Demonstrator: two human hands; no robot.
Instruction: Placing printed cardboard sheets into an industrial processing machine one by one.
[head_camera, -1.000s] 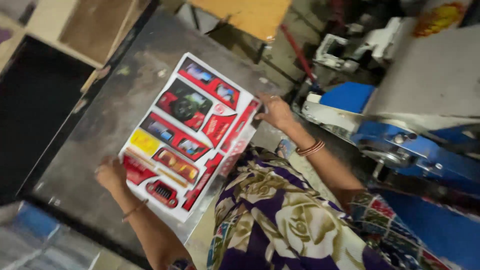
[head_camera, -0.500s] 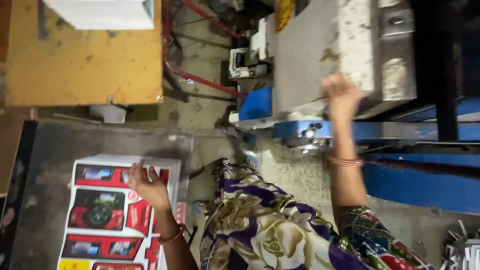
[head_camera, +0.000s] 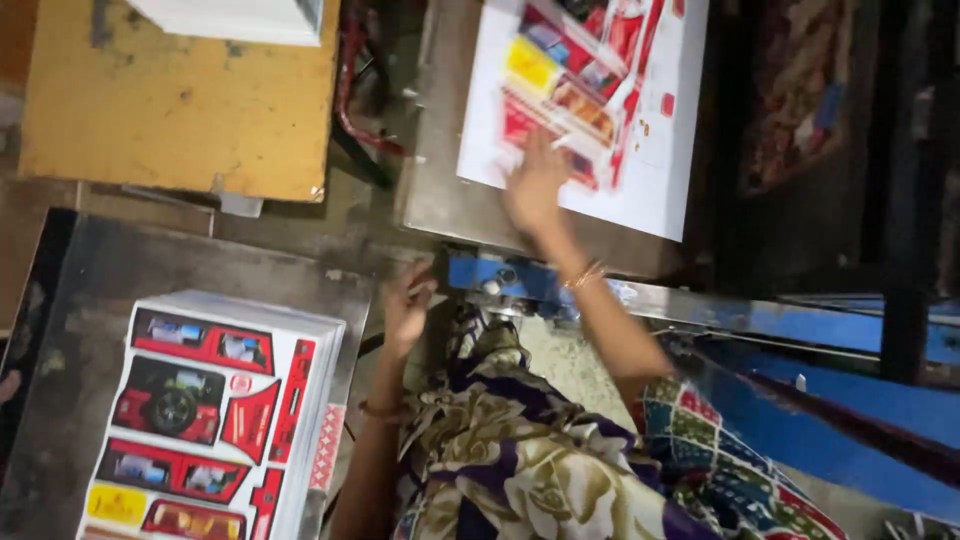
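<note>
Printed sheet (head_camera: 640, 130), white with red, yellow and blue panels, lies flat on a grey metal plate (head_camera: 440, 190) at 1 o'clock in the head view. Right hand (head_camera: 535, 190) rests on the sheet's near edge, fingers spread open and blurred, holding nothing that can be made out. Left hand (head_camera: 408, 305) hangs near the middle of the view, fingers loosely curled and apart, empty, just beside the edge of the dark table (head_camera: 130, 260). One stack of printed sheets (head_camera: 215, 420) of the same pattern sits on that table at 8 o'clock, well apart from the single sheet. One yellow board (head_camera: 170, 100) lies at 11 o'clock, carrying one white block (head_camera: 235, 18) at its far edge. Blue machine frame (head_camera: 800, 420) runs from the centre toward 4 o'clock, below the metal plate. Patterned clothing (head_camera: 520, 470) of the person fills the 6 o'clock area. Lighting is dim; the floor between table and machine is grey and worn.
</note>
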